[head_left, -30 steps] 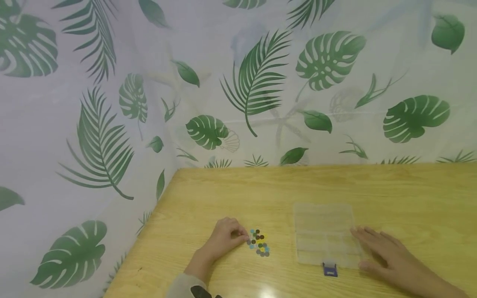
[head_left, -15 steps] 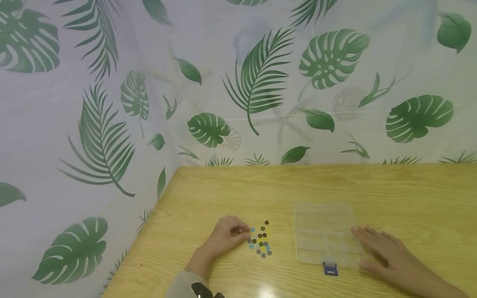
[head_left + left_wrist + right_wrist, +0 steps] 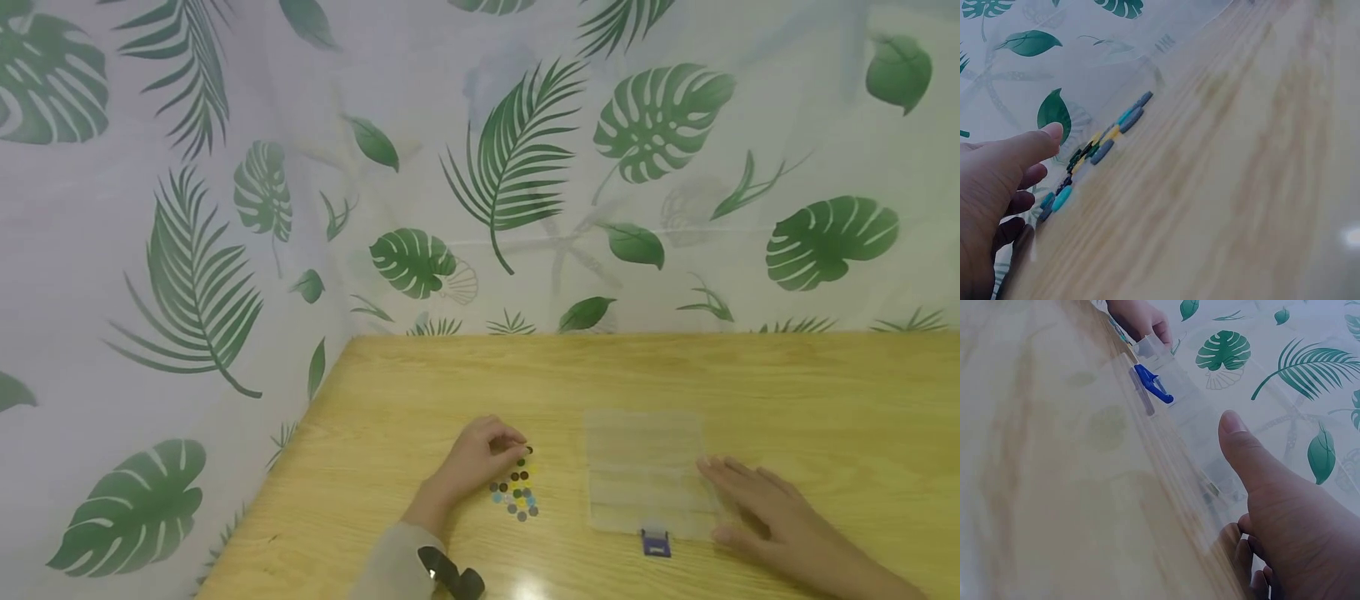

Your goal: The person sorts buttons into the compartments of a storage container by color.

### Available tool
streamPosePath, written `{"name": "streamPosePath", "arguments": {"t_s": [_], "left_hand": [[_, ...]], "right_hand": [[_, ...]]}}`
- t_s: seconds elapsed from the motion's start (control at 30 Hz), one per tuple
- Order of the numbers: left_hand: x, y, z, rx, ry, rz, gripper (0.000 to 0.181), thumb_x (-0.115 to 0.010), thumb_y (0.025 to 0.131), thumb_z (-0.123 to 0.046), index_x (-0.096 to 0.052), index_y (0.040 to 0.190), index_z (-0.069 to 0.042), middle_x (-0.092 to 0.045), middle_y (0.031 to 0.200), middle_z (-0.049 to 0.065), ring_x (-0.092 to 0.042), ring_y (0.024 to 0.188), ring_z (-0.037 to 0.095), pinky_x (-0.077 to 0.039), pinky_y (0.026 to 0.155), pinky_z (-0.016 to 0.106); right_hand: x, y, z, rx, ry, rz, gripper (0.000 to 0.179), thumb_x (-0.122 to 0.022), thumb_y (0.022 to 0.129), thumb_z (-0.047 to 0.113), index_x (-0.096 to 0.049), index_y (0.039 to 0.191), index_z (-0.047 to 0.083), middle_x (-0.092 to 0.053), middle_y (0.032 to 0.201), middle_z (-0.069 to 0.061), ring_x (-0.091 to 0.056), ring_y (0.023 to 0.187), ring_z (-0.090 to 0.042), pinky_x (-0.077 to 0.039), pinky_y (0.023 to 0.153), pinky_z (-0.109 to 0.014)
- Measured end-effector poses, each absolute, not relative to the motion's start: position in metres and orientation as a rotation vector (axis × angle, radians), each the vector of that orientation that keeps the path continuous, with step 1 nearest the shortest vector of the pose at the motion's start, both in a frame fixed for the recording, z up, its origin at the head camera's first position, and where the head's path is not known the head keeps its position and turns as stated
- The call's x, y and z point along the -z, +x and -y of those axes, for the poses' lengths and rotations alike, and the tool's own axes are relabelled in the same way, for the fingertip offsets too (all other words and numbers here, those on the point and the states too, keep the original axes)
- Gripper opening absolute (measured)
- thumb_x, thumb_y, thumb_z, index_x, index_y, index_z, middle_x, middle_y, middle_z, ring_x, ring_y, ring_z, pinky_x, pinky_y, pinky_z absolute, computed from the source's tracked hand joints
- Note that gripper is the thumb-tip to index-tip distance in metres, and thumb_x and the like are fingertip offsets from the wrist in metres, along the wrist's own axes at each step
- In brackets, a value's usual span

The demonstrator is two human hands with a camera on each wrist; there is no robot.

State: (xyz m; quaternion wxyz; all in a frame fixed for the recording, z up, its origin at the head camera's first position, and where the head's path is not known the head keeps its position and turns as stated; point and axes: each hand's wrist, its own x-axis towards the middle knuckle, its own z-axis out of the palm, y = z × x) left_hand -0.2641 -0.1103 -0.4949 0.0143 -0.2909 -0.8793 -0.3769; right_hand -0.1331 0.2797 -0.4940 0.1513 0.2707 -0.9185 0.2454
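Several small round discs, in black, grey, blue, green and yellow, lie in a loose patch (image 3: 518,495) on the table. My left hand (image 3: 480,457) is over the upper left of this patch, its fingertips right at a black disc (image 3: 529,450) at the top. In the left wrist view, the thumb (image 3: 1041,144) is stretched out apart from the loosely bent fingers. A clear plastic box (image 3: 643,433) with compartments and a blue latch (image 3: 656,542) lies to the right. My right hand (image 3: 780,517) rests at the box's right side, fingers relaxed and thumb spread.
The wooden table (image 3: 450,375) meets a leaf-printed cloth (image 3: 420,167) at the back and on the left. A dark strap with a small device (image 3: 453,575) sits on the left sleeve.
A black disc and a green one slid up and right from the cluster, and the discs spread slightly. My left hand then moved right and up to the top black disc. The right hand stays put.
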Motion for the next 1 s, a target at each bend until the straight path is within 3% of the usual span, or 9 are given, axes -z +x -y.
{"name": "streamPosePath", "arguments": {"t_s": [0.1, 0.3, 0.5, 0.8, 1.0], "left_hand": [[0.493, -0.265, 0.102, 1.143, -0.823, 2.757, 0.022, -0.067, 0.086, -0.042, -0.071, 0.095, -0.022, -0.059, 0.084, -0.014, -0.051, 0.078, 0.004, -0.045, 0.071, 0.021], [0.489, -0.263, 0.088, 1.089, -0.651, 2.817, 0.023, -0.072, 0.08, -0.043, -0.071, 0.088, -0.022, -0.058, 0.082, -0.014, -0.052, 0.074, 0.003, -0.045, 0.067, 0.021], [0.487, -0.262, 0.086, 1.152, -0.598, 2.858, 0.021, -0.074, 0.081, -0.038, -0.069, 0.086, -0.019, -0.056, 0.08, -0.01, -0.05, 0.073, 0.006, -0.044, 0.065, 0.021], [0.491, -0.264, 0.095, 1.281, -0.647, 2.829, 0.022, -0.072, 0.082, -0.037, -0.068, 0.089, -0.017, -0.056, 0.083, -0.007, -0.049, 0.076, 0.007, -0.044, 0.067, 0.022], [0.491, -0.263, 0.098, 1.291, -0.649, 2.834, 0.018, -0.072, 0.083, -0.034, -0.069, 0.09, -0.017, -0.055, 0.083, -0.007, -0.049, 0.076, 0.008, -0.045, 0.067, 0.022]], "right_hand": [[0.494, -0.132, -0.279, -0.709, 0.768, 2.64, 0.077, -0.074, 0.08, 0.021, -0.036, 0.146, 0.014, -0.034, 0.147, 0.001, -0.007, 0.136, 0.013, 0.003, 0.107, -0.008], [0.493, -0.131, -0.279, -0.717, 0.761, 2.635, 0.076, -0.074, 0.08, 0.02, -0.037, 0.145, 0.014, -0.037, 0.146, -0.002, -0.007, 0.136, 0.014, 0.003, 0.107, -0.008], [0.493, -0.129, -0.28, -0.727, 0.765, 2.624, 0.075, -0.074, 0.08, 0.019, -0.037, 0.145, 0.013, -0.034, 0.147, 0.002, -0.008, 0.136, 0.013, 0.003, 0.107, -0.008], [0.493, -0.132, -0.28, -0.71, 0.778, 2.591, 0.075, -0.075, 0.078, 0.019, -0.04, 0.144, 0.012, -0.047, 0.14, -0.014, -0.009, 0.135, 0.013, 0.001, 0.108, -0.009], [0.492, -0.132, -0.278, -0.713, 0.769, 2.604, 0.074, -0.074, 0.079, 0.02, -0.039, 0.144, 0.013, -0.049, 0.138, -0.017, -0.01, 0.135, 0.014, 0.002, 0.108, -0.009]]}}
